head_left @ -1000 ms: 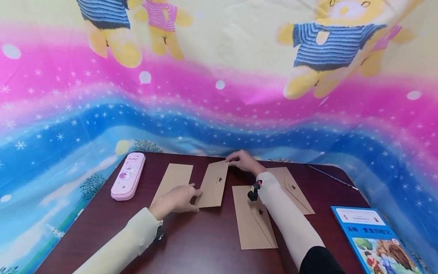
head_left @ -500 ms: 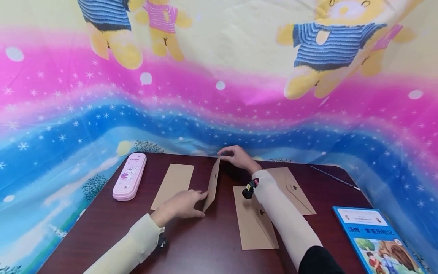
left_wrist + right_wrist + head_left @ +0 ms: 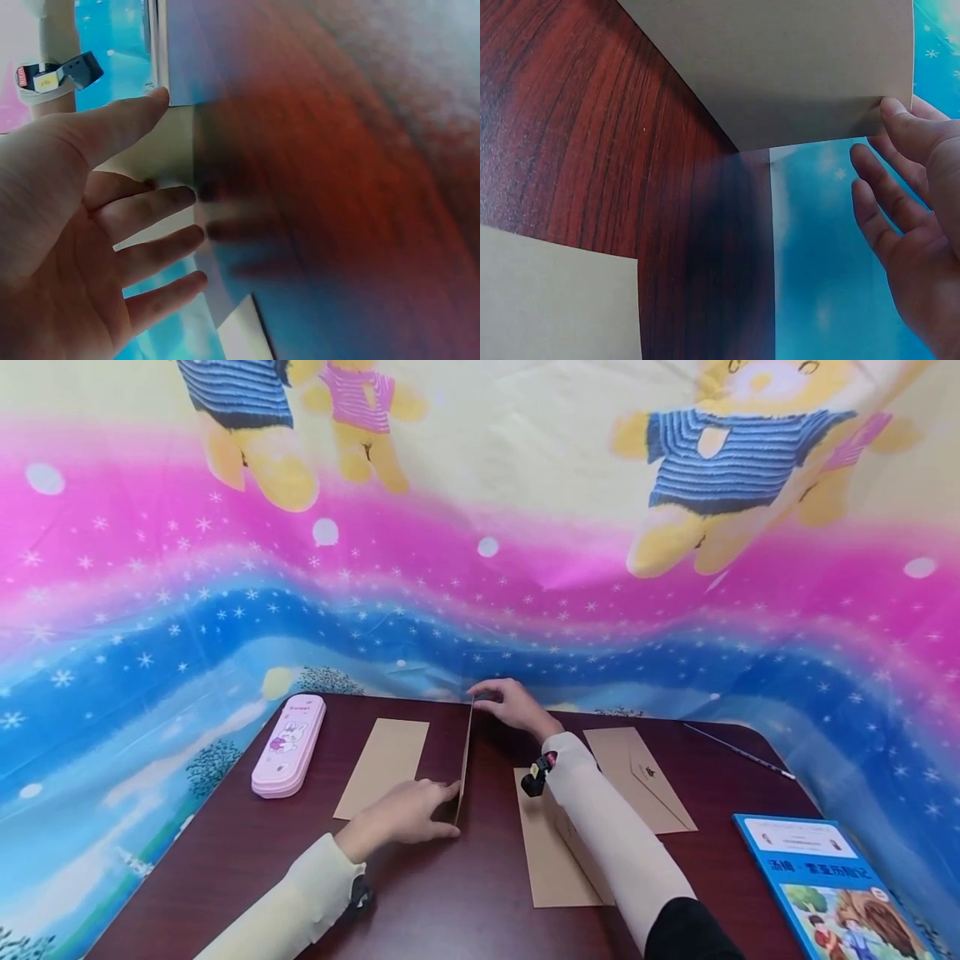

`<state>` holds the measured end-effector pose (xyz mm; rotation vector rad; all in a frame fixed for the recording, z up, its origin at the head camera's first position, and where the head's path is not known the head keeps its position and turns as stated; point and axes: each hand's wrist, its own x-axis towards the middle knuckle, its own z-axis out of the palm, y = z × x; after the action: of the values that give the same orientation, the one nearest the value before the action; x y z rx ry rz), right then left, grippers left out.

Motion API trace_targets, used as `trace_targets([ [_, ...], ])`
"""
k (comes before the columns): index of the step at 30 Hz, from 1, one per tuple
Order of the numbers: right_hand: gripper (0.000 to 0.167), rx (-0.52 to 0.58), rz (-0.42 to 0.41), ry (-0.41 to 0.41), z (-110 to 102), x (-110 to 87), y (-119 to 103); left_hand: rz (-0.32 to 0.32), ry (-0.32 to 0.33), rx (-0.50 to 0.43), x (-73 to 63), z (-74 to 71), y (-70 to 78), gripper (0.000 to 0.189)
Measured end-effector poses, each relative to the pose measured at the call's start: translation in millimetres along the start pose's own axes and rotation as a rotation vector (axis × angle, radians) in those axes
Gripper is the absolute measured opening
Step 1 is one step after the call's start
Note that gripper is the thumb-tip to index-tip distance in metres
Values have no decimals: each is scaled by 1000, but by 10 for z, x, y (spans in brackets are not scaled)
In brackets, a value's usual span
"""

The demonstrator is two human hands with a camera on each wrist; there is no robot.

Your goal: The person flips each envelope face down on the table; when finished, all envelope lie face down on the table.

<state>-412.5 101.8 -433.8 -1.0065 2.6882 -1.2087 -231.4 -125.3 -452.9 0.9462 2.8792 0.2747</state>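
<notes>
Printed cloth [image 3: 480, 468] behind everything. Dark-red tabletop [image 3: 397, 893]. Blue-bordered book [image 3: 832, 877] by its right edge. Upright envelope [image 3: 802, 67] on its long side mid-tabletop, reaching toward the far edge, between the two hands. Flat envelopes: left one [image 3: 393, 756] toward the far edge; near right one [image 3: 547, 860] partly hidden by the right sleeve; far right one [image 3: 630, 760] toward the far edge. Pink case [image 3: 288, 743] close to the far left corner. Right hand [image 3: 517, 706]: thumb and forefinger pinch the upright envelope's upper far corner. Left hand [image 3: 408, 814]: fingers straight, apart, at its near end; contact hard to judge, edge-on. Thin pencil [image 3: 738, 750] near the far right corner.
</notes>
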Motion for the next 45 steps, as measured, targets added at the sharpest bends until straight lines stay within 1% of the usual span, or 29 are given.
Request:
trace_targets([
  [3, 26, 0, 11, -4, 11, 7, -6, 11, 1, -32, -21, -53, 10, 71],
  [6, 26, -7, 20, 2, 16, 9, -14, 11, 14, -70, -44, -141, 27, 71],
  [11, 26, -36, 11, -8, 24, 15, -35, -19, 50, -101, -100, -300, 64, 86],
  [14, 26, -50, 7, -13, 30, 14, -43, -13, 71, -121, -140, -360, 92, 90],
  [17, 25, -59, 0, -27, 41, 14, -52, 10, 109, -125, -182, -383, 113, 84],
  [20, 25, -66, -12, -48, 49, 18, -55, 36, 162, -116, -220, -392, 132, 76],
  [24, 24, -64, -7, -68, 37, 31, -71, 82, 224, -112, -228, -398, 142, 63],
  [27, 27, -62, 4, -80, 24, 51, -88, 101, 251, -113, -224, -405, 131, 55],
  [29, 31, -70, 7, -86, 27, 65, -88, 103, 260, -116, -225, -415, 123, 54],
  [32, 39, -56, 12, -88, 50, 73, -75, 104, 256, -121, -230, -431, 115, 54],
  [36, 51, -7, 61, -88, 99, 66, -44, 103, 251, -123, -229, -445, 107, 54],
  [38, 54, 11, 82, -89, 133, 66, -28, 100, 250, -121, -229, -449, 102, 54],
  [40, 53, 13, 90, -91, 167, 69, -14, 96, 248, -121, -231, -453, 98, 54],
  [45, 40, -20, 90, -86, 256, 66, 42, 94, 247, -124, -233, -448, 81, 55],
])
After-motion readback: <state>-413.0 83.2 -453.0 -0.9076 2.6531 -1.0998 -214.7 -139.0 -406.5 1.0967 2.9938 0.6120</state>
